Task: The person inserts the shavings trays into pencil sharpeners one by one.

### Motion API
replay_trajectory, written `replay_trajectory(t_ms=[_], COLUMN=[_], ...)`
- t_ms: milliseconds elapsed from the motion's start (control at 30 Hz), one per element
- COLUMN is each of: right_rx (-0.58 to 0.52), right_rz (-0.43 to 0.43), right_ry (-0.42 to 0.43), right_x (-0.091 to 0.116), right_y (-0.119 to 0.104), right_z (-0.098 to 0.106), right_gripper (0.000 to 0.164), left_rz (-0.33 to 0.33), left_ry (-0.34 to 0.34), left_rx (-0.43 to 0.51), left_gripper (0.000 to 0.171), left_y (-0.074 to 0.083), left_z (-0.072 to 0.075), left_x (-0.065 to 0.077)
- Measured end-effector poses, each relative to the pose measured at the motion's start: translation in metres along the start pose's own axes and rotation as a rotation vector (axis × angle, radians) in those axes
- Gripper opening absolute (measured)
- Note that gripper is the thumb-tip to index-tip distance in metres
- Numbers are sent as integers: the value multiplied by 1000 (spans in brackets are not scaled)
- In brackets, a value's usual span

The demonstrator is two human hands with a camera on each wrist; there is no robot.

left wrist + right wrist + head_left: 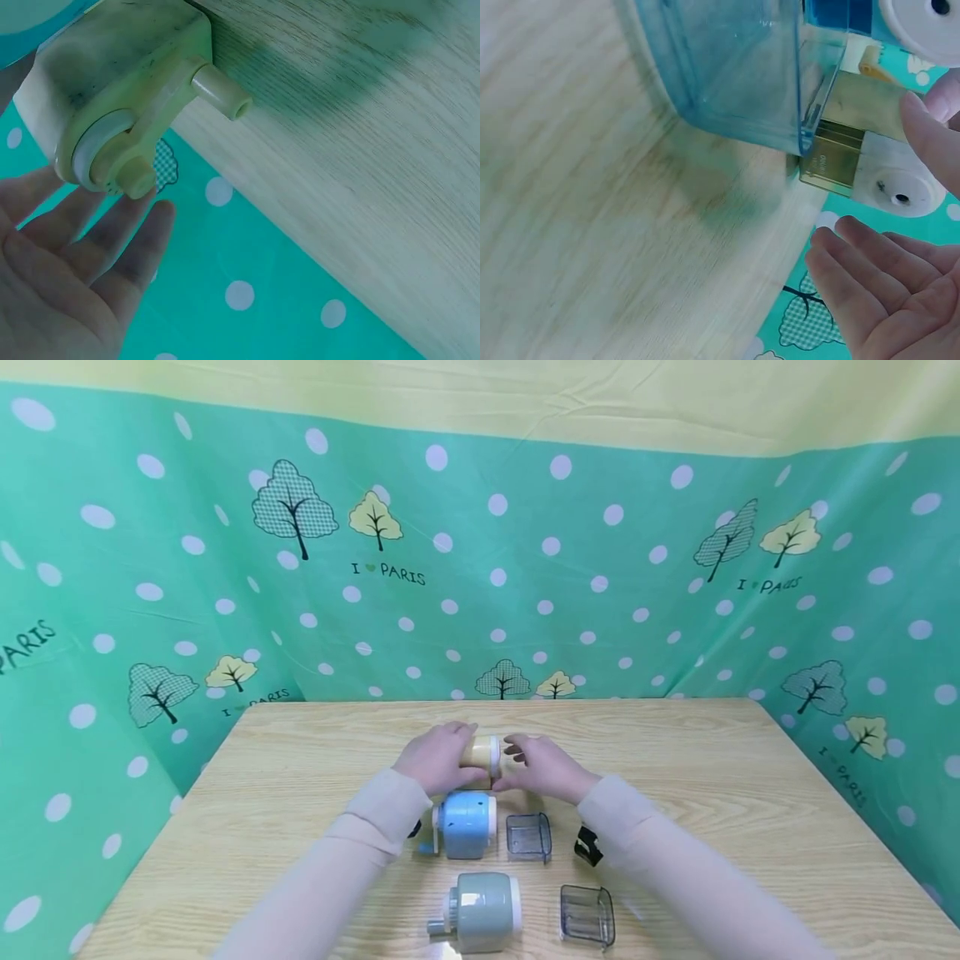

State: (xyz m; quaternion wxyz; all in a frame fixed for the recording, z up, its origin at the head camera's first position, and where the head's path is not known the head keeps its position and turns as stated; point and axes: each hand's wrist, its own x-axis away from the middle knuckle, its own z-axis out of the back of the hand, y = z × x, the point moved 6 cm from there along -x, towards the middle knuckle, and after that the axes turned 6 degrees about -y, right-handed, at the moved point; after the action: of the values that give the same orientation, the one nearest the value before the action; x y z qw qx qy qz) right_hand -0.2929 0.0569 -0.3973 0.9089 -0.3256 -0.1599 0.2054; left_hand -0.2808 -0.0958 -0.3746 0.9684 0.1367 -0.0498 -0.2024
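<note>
A pale yellow hand-crank pencil sharpener [480, 752] with a white front stands between both hands at the back of the table. My left hand [435, 760] is at its crank side, thumb in front and fingers behind. In the left wrist view those fingers are extended, their tips right by the crank [161, 112]. My right hand [547, 768] is spread at the white face; the right wrist view shows its thumb close to the body and its fingers apart from it. A see-through amber drawer [829, 161] sits in the sharpener's base.
Nearer me stand a blue crank sharpener [467, 827] and a grey-green one [485, 910]. To their right lie a clear drawer [528, 835] and another clear drawer [587, 914]. A polka-dot cloth [525, 577] hangs behind the wooden table [300, 777].
</note>
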Motion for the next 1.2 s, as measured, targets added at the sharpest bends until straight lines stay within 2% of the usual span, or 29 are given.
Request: replay_trajectory(t_ms=[267,400,800,1200], right_rx=[28,54,93,115], right_rz=[30,39,105,118], right_ry=[11,-17,-91,-112], right_x=[26,36,52,67], right_y=[8,11,13,17], right_z=[4,3,-7,-11], right_gripper=[84,82,89,85], left_rz=[-75,-94,-213,-191], left_ry=[135,163,207,186], left_rx=[-52,-50,-19,0], left_gripper=[73,67,63,67], left_y=[5,10,28,23], left_z=[6,6,2,-1], left_x=[22,31,46,53])
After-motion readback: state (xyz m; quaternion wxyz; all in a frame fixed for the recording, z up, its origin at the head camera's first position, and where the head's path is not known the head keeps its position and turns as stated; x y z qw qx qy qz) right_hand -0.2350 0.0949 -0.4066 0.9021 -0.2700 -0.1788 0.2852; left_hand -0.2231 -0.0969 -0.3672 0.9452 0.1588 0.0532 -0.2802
